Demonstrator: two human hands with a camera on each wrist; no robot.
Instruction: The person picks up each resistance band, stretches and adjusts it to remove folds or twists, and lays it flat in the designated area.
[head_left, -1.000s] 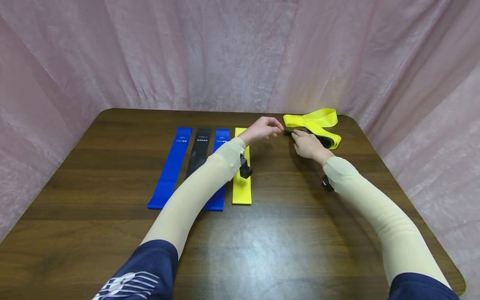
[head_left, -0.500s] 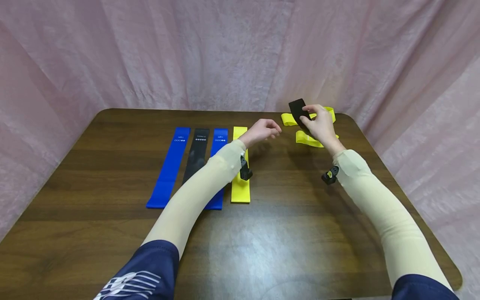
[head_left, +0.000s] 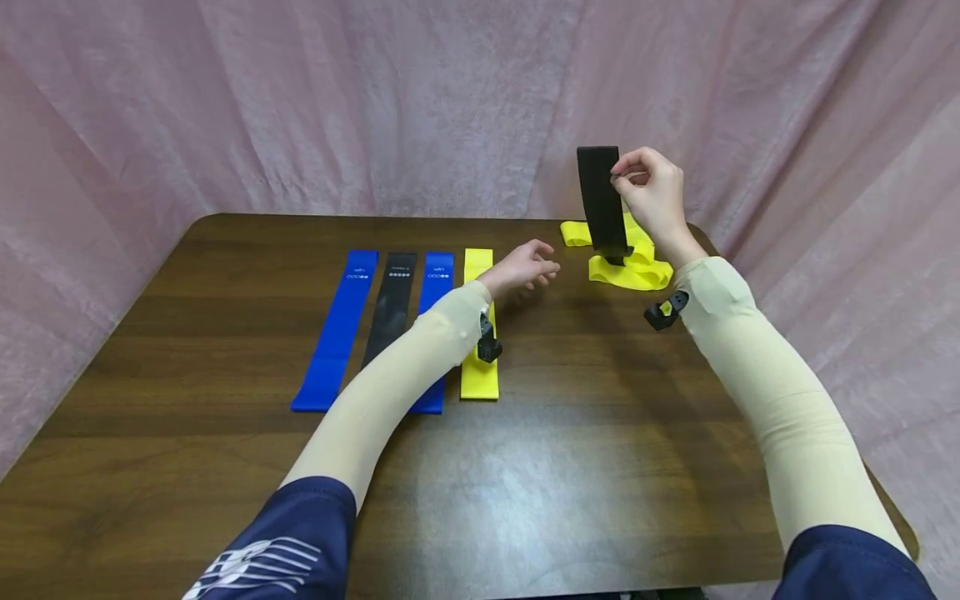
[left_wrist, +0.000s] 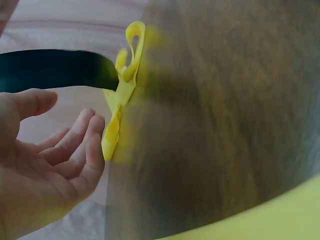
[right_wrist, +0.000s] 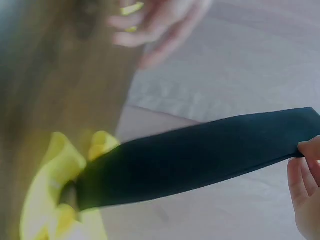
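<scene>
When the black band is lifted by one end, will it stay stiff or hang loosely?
Probably floppy: the black band, pinched near its top by the right hand, hangs straight down. Likely light, since a fingertip pinch carries it. It looks thin and flat, so rolling seems unlikely.

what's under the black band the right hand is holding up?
The crumpled yellow band lies under the black band, which the right hand pinches. The hanging band covers part of it.

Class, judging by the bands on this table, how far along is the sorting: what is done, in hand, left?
Done: four flat bands lie side by side. In hand: the right hand pinches a black band lifted above the table; the left hand hovers open. Left: a crumpled yellow band in the far corner.
</scene>
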